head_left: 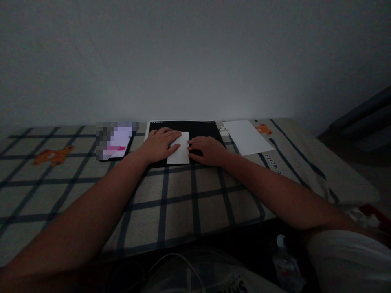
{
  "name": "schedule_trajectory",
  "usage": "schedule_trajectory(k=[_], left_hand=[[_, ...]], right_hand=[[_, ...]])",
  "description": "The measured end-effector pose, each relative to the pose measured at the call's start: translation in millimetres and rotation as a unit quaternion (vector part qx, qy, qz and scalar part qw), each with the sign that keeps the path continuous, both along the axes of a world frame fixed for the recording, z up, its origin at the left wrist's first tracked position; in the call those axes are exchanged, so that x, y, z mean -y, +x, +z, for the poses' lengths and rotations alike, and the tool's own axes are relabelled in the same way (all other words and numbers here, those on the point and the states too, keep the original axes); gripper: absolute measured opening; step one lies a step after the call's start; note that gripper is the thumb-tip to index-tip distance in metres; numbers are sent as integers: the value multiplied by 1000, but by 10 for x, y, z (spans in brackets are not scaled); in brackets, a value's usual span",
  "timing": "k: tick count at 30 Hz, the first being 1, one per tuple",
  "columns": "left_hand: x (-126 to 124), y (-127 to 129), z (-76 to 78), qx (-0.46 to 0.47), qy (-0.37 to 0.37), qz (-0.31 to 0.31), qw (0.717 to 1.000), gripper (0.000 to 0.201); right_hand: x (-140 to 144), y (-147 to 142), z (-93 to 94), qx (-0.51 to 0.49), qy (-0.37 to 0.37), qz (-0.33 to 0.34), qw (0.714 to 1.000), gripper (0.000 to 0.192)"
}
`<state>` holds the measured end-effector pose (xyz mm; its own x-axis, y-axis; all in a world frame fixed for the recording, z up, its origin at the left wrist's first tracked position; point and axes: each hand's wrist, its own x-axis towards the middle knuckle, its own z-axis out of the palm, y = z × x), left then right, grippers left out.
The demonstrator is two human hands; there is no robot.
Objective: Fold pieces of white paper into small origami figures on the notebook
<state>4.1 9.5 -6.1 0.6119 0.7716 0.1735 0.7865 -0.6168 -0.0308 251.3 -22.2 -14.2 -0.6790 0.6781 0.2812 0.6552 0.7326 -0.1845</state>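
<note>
We had our left hand [159,145] laid flat, palm down, over the left part of a narrow white paper [183,152], with the thumb apart from the other fingers. Our right hand [210,151] was at the paper's right edge, its fingers bent and a dark gap between them and the thumb; we could not tell whether those fingertips pinched the edge or merely touched it. The paper thus lay between our two hands, its near end bare.

Directly under both hands and the paper we saw a black board [198,128], with rows of small white marks at its two far corners. Just beyond the right hand, off the board's right side, was a small crumpled-looking white item [224,129], and further right lay a larger white sheet [250,138]. Left of the left hand, well apart from the paper, was a phone [117,142] with a lit, partly pixelated screen. Around all this we had a checked cloth [180,203], and past our hands rose a plain grey wall [195,61]. Below the right forearm stood a clear bottle [287,264].
</note>
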Motion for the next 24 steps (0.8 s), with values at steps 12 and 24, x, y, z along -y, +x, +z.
schedule_trajectory(k=[12,24], left_hand=[[96,55,73,-28,86,-52,995,34],[169,25,140,-47,68,-110,990,38]], right_hand=[[3,5,33,2,-12,3,1000,30],[-8,51,29,17,-11,13,1000,33]])
